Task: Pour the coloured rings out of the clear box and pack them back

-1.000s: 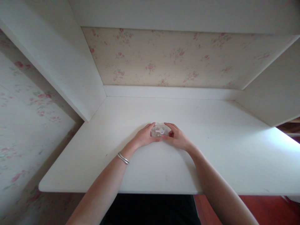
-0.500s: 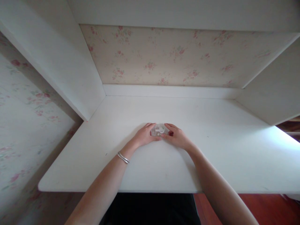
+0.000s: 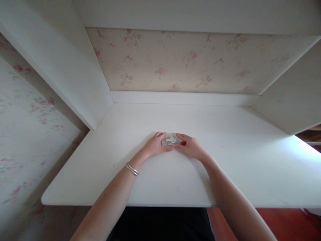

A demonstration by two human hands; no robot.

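A small clear plastic case (image 3: 170,138) with a white piece and a small metallic-looking part in it lies on the white desk (image 3: 170,180). My left hand (image 3: 154,145) grips its left end, fingertips at the far edge and thumb along the near edge. From the other side, my right hand (image 3: 191,147) holds the right end between thumb and fingers. Both hands are closed on the case, which hides its ends. What exactly the parts inside are is too small to tell.
White panels (image 3: 67,63) flank the desk at left, with another panel (image 3: 296,87) at right. A floral-papered wall (image 3: 175,60) stands behind a low white ledge (image 3: 185,98). The desk's front edge (image 3: 170,205) runs close to my body. Reddish flooring (image 3: 281,224) shows below.
Almost nothing differs. My hands stay on the case in the same place, with only a very slight shift of the fingers and of the view.
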